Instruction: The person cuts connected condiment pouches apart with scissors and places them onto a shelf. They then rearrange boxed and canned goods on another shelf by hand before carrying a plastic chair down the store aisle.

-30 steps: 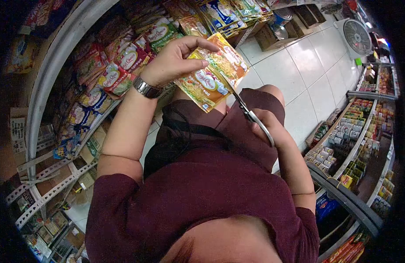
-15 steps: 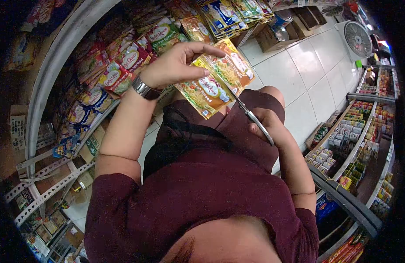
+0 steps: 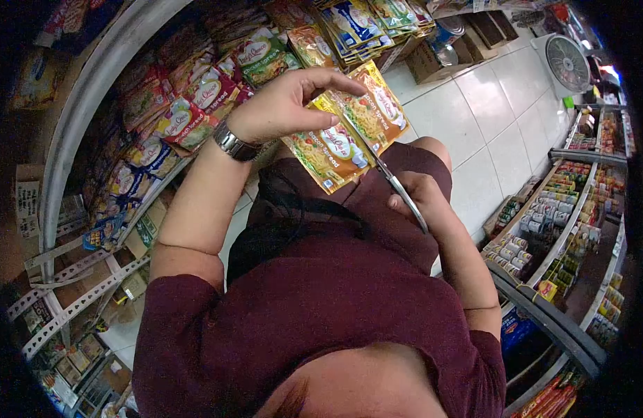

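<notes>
Right of middle, the right hand [image 3: 422, 200] curls around scissors [image 3: 399, 185]. They reach between two packets [image 3: 323, 159], above the middle. The left hand [image 3: 283, 108], half curled, pinches these and covers a bit. Packs [image 3: 206, 94] fill the upper left; cans [image 3: 537, 217] stand right; a fan [image 3: 567, 61], upper right.

A shop; its shelves [image 3: 546, 306] hold cans [image 3: 511, 252] (sachets [image 3: 204, 94], too).
</notes>
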A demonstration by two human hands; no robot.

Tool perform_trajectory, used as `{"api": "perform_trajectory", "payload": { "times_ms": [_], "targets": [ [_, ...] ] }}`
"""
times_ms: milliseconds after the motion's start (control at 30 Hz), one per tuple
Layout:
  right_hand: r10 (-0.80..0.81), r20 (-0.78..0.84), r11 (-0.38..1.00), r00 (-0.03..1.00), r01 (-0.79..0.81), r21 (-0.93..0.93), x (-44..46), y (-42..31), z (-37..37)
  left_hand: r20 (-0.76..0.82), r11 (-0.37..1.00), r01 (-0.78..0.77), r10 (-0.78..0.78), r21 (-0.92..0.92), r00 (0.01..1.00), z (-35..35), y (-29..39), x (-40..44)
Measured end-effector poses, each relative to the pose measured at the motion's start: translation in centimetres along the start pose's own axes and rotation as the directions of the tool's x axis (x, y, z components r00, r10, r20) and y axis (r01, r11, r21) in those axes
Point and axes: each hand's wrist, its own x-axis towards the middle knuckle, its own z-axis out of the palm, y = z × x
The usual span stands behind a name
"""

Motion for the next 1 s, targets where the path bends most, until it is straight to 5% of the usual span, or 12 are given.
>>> {"api": "perform_trajectory", "payload": {
  "times_ms": [200,533,633,700,1000],
  "targets": [
    [-0.151,-0.091,0.978,0.984,0.162,0.133,0.2,-0.4,0.6,0.021,0.999,-0.037,0.036,0.035,0.999,0.7,-0.3,0.1],
    [-0.046,-0.061,0.982,0.997,0.057,0.179,0.5,-0.7,0.8,0.013,0.999,-0.015,0.015,-0.039,1.0,1.1,0.1,-0.1],
    [-0.02,-0.049,0.999,0.999,0.022,0.048,0.6,-0.1,0.9,0.001,0.996,-0.029,0.029,-0.084,1.0,1.2,-0.1,0.0],
    [-0.119,-0.116,0.979,0.986,0.136,0.155,0.5,-0.3,1.4,-0.012,0.988,-0.024,0.022,-0.15,1.0,1.4,-0.3,0.0],
    [-0.168,-0.158,0.959,0.973,0.198,0.201,1.3,0.0,2.1,0.033,0.97,0.03,-0.022,-0.242,0.999,1.8,-0.7,0.1]
  ]
}}
